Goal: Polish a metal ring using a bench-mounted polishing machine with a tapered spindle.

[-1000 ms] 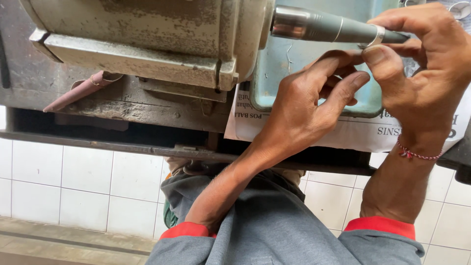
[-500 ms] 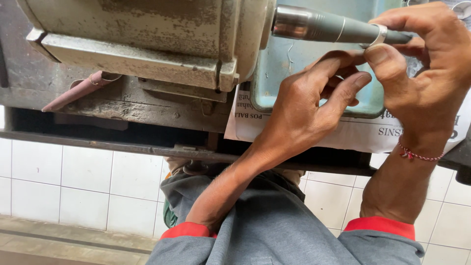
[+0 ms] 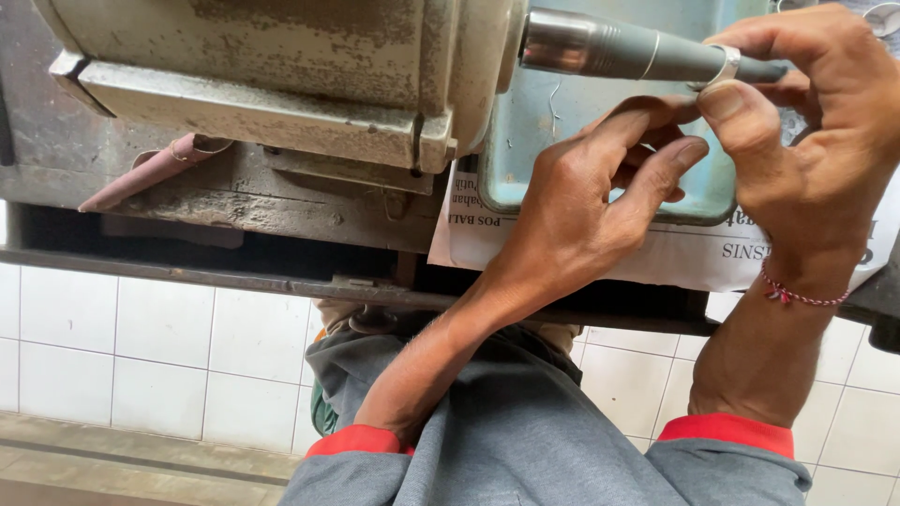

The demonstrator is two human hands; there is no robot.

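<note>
While pressed against the tapered spindle (image 3: 647, 54) near the bench's far edge, right hand (image 3: 806, 159) pinching a silver ring (image 3: 720, 67); left hand (image 3: 581, 211) curled close, seemingly empty.

Left hand (image 3: 572, 225) raised from below, wrist bent, fingers (image 3: 656, 173) curled and bunched toward right hand. Right hand (image 3: 816, 141) held higher, thumb and fingers pinched together, red thread worn at wrist. Forearms bare, grey sleeves with red cuffs pushed back.

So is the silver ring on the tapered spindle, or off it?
On it: the silver ring encircles the grey tapered spindle near its tip, with the right hand pinching it there.
</note>
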